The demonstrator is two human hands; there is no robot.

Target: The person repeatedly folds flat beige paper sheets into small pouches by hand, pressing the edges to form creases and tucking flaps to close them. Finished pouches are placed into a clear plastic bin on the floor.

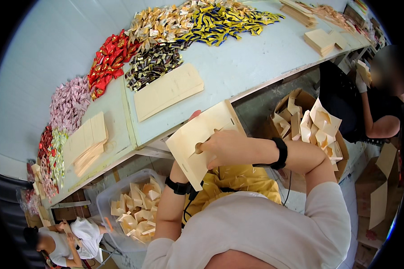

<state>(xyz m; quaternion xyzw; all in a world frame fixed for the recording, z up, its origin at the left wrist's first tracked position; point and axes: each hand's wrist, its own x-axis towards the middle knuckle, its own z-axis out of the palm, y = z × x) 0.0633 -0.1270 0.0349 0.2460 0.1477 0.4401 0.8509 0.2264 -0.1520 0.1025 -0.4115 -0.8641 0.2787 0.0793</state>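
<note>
A flat, cream-coloured cardboard box blank (184,143) with cut-out holes and small slots near its ends is held up tilted in front of me. My left hand (194,115) supports it from behind; only a bit of its fingers shows past the upper edge, the rest being hidden. On the front face, my right hand (229,147) is closed, its bent fingers gripping the blank at the cut-outs in its middle. Behind the blank, on the table, lies a stack of the same flat cardboard (168,92).
Heaps of wrapped sweets, red (110,60), yellow (224,22) and pink (69,101), line the table (238,58). Another cardboard stack (87,139) is at left. Folded pieces fill a plastic bin (105,201) and a carton (343,148). Co-workers sit at right (375,103) and lower left (58,246).
</note>
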